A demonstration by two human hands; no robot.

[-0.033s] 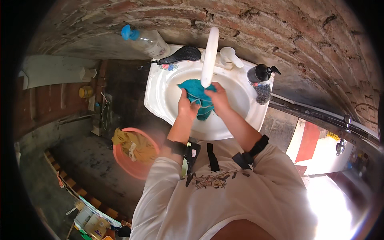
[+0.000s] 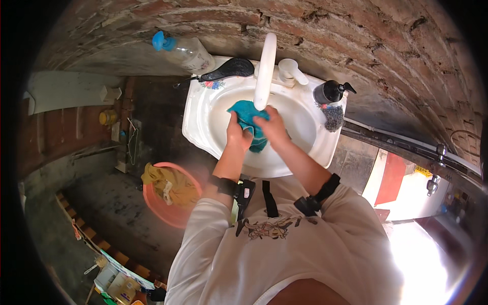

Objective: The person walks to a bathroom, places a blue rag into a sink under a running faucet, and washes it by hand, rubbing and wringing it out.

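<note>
A teal cloth [image 2: 247,108] hangs bunched above the bowl of a white sink [image 2: 195,114], below the curved white faucet spout [image 2: 265,71]. My left hand [image 2: 239,133] grips its left side, with the thumb against the fabric. On the right side, my right hand [image 2: 270,127] is closed on the cloth, its fingers slightly smeared by motion. The cloth's lower end dangles between my hands. No water stream can be made out at the spout.
On the sink's rim are a black brush-shaped object [image 2: 231,68], a white tap handle [image 2: 292,71], a black pump bottle [image 2: 330,92] and a grey scouring pad [image 2: 333,118]. A clear blue-topped bottle [image 2: 190,53] stands at back left. Lower left, a pink basin [image 2: 152,201] holds mustard-coloured fabric.
My right hand has shifted a little to the left over the teal cloth, and its fingers have moved inward. The left hand keeps its hold in nearly the same place.
</note>
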